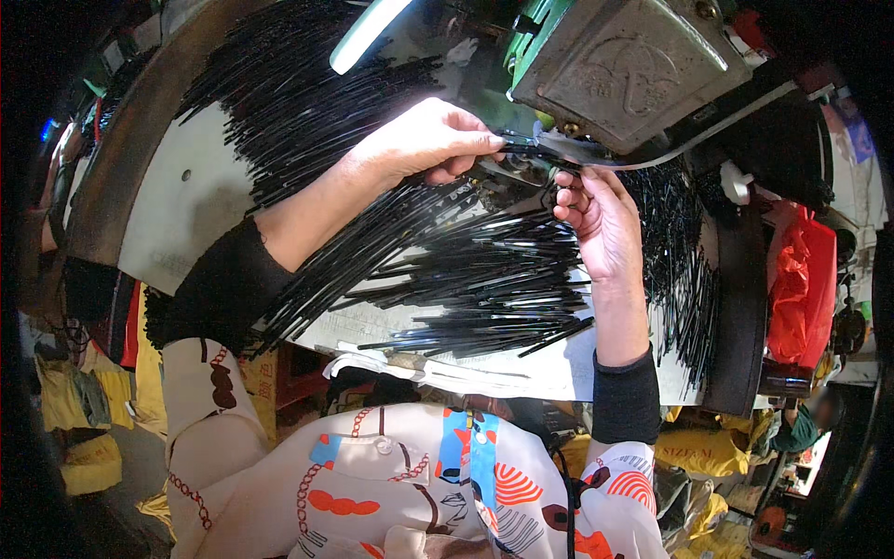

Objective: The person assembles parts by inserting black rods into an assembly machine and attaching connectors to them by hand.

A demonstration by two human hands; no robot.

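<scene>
A thin black rod point(517, 144) is pinched in the left hand point(424, 140) at the grey machine point(624, 65). Right hand point(601, 219) is kept half-curled, nothing gripped afaict. More rods point(484, 279) are piled on the table point(186, 205).

- A white worktable point(177, 200) with a dark curved rim is seen across the middle.
- A lit tube lamp point(368, 33) is mounted above it.
- A red plastic bag point(801, 289) is hung at the right.
- Yellow sacks point(88, 429) are piled on the dim floor at lower left, and more point(698, 452) at lower right.
</scene>
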